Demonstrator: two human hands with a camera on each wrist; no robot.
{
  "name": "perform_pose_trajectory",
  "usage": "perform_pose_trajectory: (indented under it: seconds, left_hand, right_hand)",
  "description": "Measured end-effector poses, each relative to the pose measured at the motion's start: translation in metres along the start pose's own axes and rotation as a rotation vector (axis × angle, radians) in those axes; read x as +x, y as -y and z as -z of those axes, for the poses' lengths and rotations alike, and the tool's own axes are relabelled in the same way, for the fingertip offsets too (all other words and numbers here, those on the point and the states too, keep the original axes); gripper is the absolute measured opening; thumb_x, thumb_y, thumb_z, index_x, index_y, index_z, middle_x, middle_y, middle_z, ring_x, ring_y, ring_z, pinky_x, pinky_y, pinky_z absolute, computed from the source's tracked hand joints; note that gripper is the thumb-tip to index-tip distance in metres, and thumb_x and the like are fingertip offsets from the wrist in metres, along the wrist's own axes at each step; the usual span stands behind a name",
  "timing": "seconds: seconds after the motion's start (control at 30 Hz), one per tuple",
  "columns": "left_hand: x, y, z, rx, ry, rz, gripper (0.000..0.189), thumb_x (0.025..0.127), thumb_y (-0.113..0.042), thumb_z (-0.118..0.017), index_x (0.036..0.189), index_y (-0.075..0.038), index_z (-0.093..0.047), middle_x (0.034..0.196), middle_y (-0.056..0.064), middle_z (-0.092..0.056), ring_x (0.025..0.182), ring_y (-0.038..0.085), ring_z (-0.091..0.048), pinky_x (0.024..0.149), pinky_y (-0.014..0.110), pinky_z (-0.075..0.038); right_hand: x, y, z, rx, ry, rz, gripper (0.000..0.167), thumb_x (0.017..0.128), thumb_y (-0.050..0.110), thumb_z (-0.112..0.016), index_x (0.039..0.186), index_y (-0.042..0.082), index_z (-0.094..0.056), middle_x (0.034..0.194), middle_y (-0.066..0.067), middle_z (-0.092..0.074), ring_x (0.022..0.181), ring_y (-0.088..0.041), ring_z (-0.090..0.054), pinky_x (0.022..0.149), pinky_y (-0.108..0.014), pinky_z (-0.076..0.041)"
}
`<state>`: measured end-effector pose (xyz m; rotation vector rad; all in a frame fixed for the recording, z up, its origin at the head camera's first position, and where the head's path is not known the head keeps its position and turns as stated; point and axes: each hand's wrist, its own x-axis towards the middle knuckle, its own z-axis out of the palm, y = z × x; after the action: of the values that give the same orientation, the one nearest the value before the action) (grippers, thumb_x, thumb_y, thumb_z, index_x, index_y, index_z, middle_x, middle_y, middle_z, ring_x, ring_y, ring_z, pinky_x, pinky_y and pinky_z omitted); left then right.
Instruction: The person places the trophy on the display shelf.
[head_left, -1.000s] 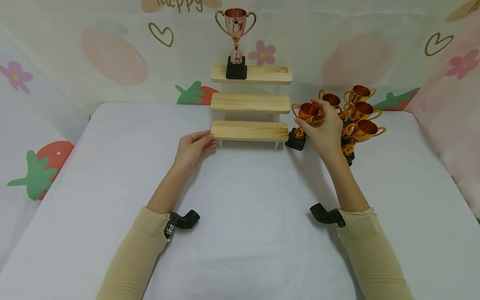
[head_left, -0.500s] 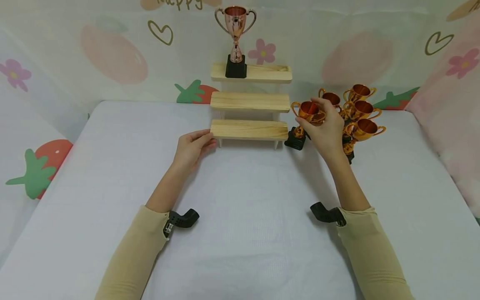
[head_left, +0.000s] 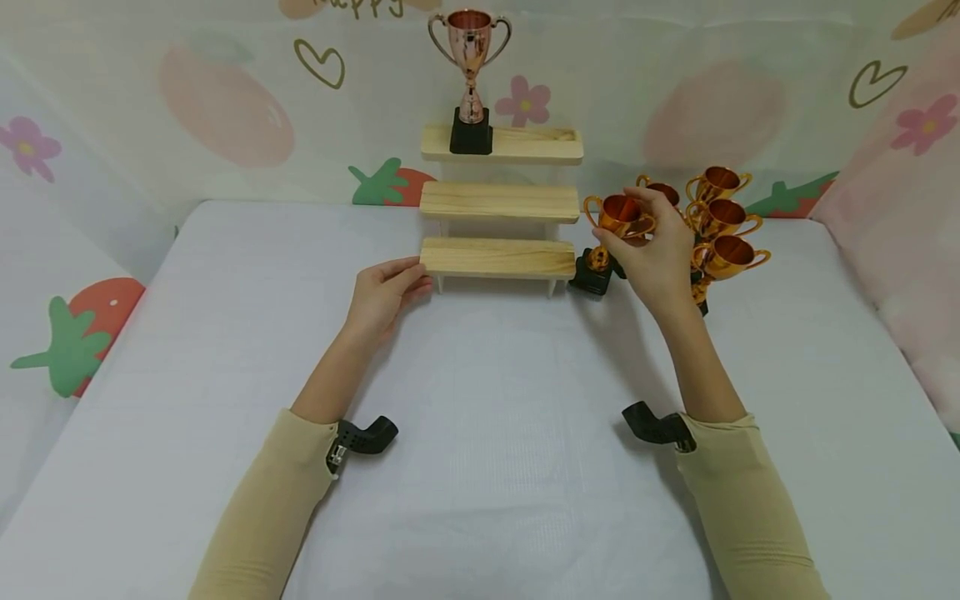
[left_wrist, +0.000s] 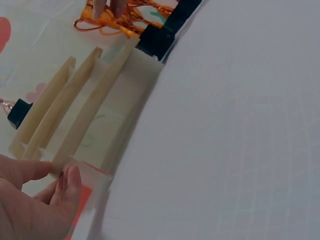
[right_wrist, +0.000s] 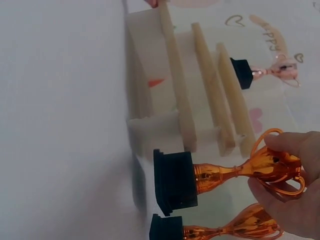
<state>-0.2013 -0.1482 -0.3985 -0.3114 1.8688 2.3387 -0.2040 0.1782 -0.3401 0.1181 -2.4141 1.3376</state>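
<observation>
My left hand [head_left: 378, 302] pinches the left end of the lowest board of a three-tier wooden display stand [head_left: 498, 260]; the left wrist view shows thumb and fingers on either side of the board [left_wrist: 95, 107]. A gold trophy cup [head_left: 619, 215] with two handles and a black base [right_wrist: 175, 181] is in my right hand [head_left: 662, 262], thumb and fingers gripping its bowl. The trophy leans slightly, its base close to the stand's right end. On the top board, towards the left, stands a rose-gold trophy [head_left: 471, 50] with a black base.
Several more gold trophies [head_left: 729, 257] crowd together behind and right of my right hand, partly hidden by it. The white-covered table [head_left: 480, 433] stretches in front of the stand. A printed cloth backdrop [head_left: 375, 108] hangs behind.
My right hand has raised the gold trophy slightly and tilted it a little. The left hand keeps its hold on the stand. The head view has shifted very slightly.
</observation>
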Motion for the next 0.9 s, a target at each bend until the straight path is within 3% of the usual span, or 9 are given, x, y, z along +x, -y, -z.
perform_pose_trajectory:
  seconds: [0.5, 0.73, 0.9]
  left_hand:
    - [-0.001, 0.0, 0.002, -0.01, 0.007, -0.011, 0.042, 0.107, 0.003, -0.056, 0.144, 0.02, -0.049, 0.089, -0.003, -0.069, 0.08, 0.004, -0.07, 0.083, 0.014, -0.063]
    - [-0.001, 0.001, 0.003, 0.001, 0.006, -0.01, 0.041, 0.107, 0.003, -0.056, 0.144, 0.02, -0.05, 0.091, -0.002, -0.069, 0.08, 0.004, -0.071, 0.084, 0.014, -0.063]
    - [0.0, 0.0, 0.003, -0.003, 0.014, -0.008, 0.042, 0.107, 0.003, -0.057, 0.144, 0.02, -0.049, 0.094, 0.0, -0.068, 0.082, 0.004, -0.07, 0.087, 0.015, -0.063]
  right_hand:
    - [-0.001, 0.012, 0.007, 0.002, -0.012, 0.004, 0.056, 0.094, 0.01, -0.083, 0.144, 0.002, -0.06, 0.127, -0.018, -0.067, 0.093, 0.002, -0.057, 0.075, -0.005, -0.053]
    - [0.004, 0.017, 0.009, -0.004, 0.006, 0.057, 0.055, 0.093, 0.008, -0.083, 0.142, -0.001, -0.06, 0.125, -0.02, -0.067, 0.083, 0.008, -0.058, 0.072, -0.004, -0.052]
    - [0.008, 0.023, 0.014, -0.054, 0.01, 0.066, 0.056, 0.093, 0.011, -0.084, 0.143, 0.001, -0.061, 0.13, -0.021, -0.068, 0.087, -0.001, -0.059, 0.07, -0.005, -0.048]
